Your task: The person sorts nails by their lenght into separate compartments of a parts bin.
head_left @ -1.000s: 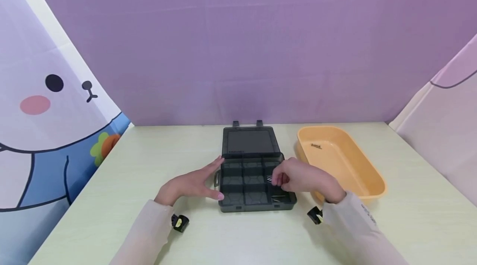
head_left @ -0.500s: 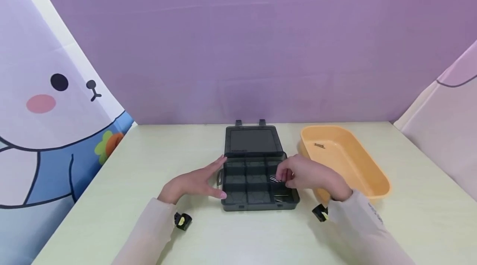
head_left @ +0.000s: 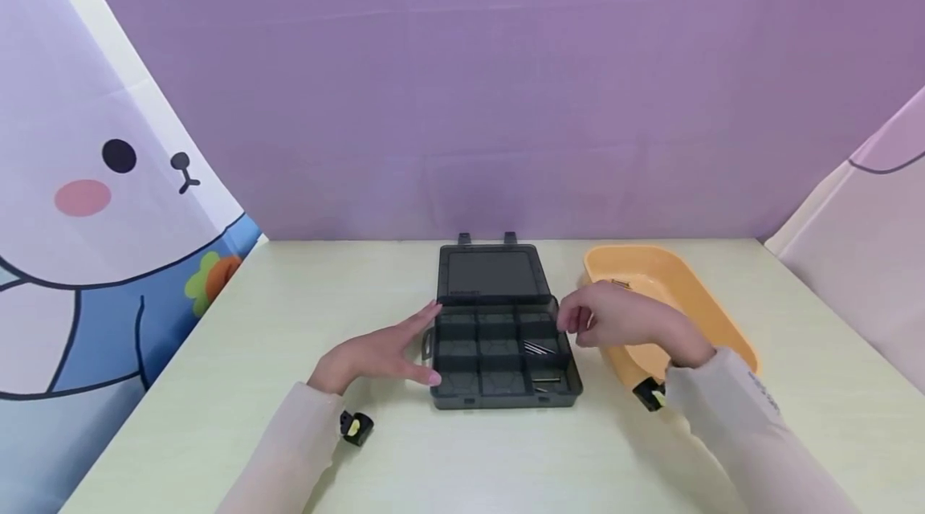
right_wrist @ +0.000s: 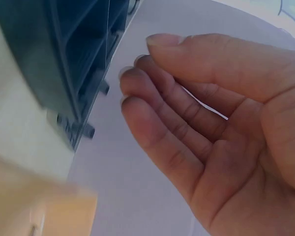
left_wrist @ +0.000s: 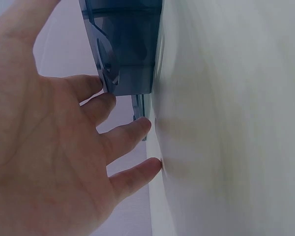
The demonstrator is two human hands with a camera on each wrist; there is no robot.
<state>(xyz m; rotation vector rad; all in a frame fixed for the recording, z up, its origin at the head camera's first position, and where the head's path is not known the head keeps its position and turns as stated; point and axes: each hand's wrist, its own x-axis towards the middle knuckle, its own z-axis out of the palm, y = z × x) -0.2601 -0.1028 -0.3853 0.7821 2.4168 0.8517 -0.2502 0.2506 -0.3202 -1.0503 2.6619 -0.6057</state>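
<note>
A dark translucent organizer box (head_left: 458, 400) lies on the table with its lid (head_left: 493, 271) folded back. Several thin silvery rods, like nails, (head_left: 539, 348) lie in the middle compartment of the right column. A couple of brassy, nail-like pieces (head_left: 547, 380) are in the front compartment of that column. My left hand (head_left: 376, 353) spreads its fingers against the left side of the box, by its handle loop. Loosely curled and holding nothing, my right hand (head_left: 614, 317) hovers between the box and an orange tray (head_left: 711, 321). In the right wrist view, the right palm (right_wrist: 236, 162) is bare.
A few small nail-like or screw-like pieces (head_left: 621, 283) lie at the far left inside the orange tray, partly hidden by the right hand. A purple cloth (head_left: 462, 96) hangs behind the table (head_left: 462, 466). A printed cartoon cloth (head_left: 123, 257) borders the left side.
My right hand has let go of the silvery rods in the middle right compartment and moved right and up toward the orange tray. The left hand has stayed by the box.
</note>
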